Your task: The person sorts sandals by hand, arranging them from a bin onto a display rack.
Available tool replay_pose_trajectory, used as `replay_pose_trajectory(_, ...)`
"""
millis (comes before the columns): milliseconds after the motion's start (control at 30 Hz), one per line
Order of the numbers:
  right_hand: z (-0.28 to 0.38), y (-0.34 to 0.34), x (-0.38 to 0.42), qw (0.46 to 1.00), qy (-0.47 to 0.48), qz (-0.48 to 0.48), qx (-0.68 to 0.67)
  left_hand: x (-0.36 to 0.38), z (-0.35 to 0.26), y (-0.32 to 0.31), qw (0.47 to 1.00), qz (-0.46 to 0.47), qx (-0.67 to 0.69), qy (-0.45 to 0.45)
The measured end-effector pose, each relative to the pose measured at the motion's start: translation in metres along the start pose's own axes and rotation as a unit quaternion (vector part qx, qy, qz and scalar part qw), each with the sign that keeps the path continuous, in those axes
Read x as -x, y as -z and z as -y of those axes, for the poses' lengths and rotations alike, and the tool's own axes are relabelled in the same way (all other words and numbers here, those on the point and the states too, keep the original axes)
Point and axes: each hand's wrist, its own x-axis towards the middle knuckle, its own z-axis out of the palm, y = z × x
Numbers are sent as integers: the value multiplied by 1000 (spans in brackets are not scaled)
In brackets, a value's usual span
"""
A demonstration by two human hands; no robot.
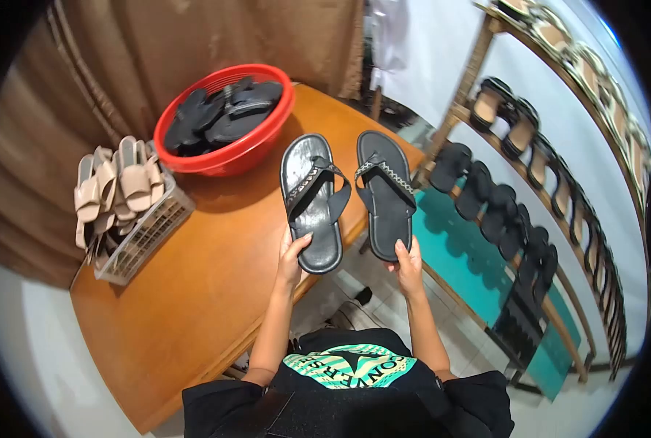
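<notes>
Two black flip-flops are held up side by side in front of me, toes pointing away and soles facing down. My left hand (293, 255) grips the heel of the left flip-flop (318, 244), thumb on top of the footbed. By its heel, my right hand (407, 266) pinches the right flip-flop (391, 226), also with the thumb on top. Each has a thong strap with a light zigzag trim. The fingers beneath both heels are mostly hidden. The pair is apart, with a narrow gap between them.
A wooden table (216, 292) lies to the left. On it stand a red basket (227, 166) of black sandals and a plastic crate (146, 237) of beige slides. At right, a wooden rack (471, 66) carries rows of sandals above a teal surface (464, 255).
</notes>
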Motion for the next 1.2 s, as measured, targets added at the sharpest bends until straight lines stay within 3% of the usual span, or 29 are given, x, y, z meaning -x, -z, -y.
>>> replay_pose_trajectory(133,11,34,41,999,16,-33,-4,11,30,-33,995,68,21,66)
replay_pose_trajectory(367,44,100,102,989,67,-129,30,31,78,-101,974,175,-55,132)
replay_pose_trajectory(733,95,258,233,950,150,-266,66,124,211,-265,903,346,-47,251)
replay_pose_trajectory(1000,113,348,314,920,121,-372,37,201,306,-351,848,421,-55,316)
replay_pose_trajectory(1200,123,424,328,915,122,-378,71,210,359,-403,818,464,-58,335)
